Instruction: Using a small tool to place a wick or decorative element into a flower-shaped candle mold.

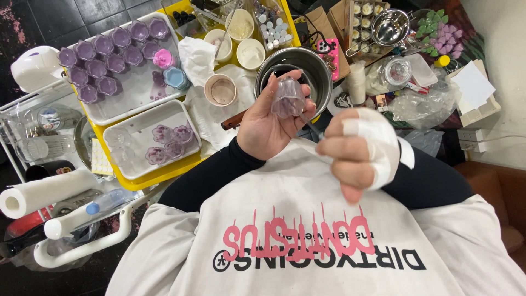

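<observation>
Cradled in the left hand, a small clear flower-shaped cup with a purple tint sits between thumb and curled fingers, pinched around its scalloped body and tipped toward the camera. Just right of that grip, the right hand, its fingers wrapped in white tape, is closed around a thin dark tool whose tip points up at the cup's underside; whether the tip touches the cup cannot be told.

Only the head view shows this. The cup looks light, rigid and thin-walled, probably smooth and a little slippery, and likely to crack if squeezed hard. The ribbed sides, where the thumb and fingers already bear, seem the safest place to hold it.

Directly behind the grip stands a steel bowl. Farther left of the grip, a white tray carries rows of filled purple cups, with one pink and one blue among them, and a nearer white tray holds a few more clear and purple ones. Both rest on a yellow surface. A paper towel roll lies low to the left. Right of the grip are a glass jar, a metal strainer and crumpled plastic. The workspace is crowded, over a dark tiled floor.
</observation>
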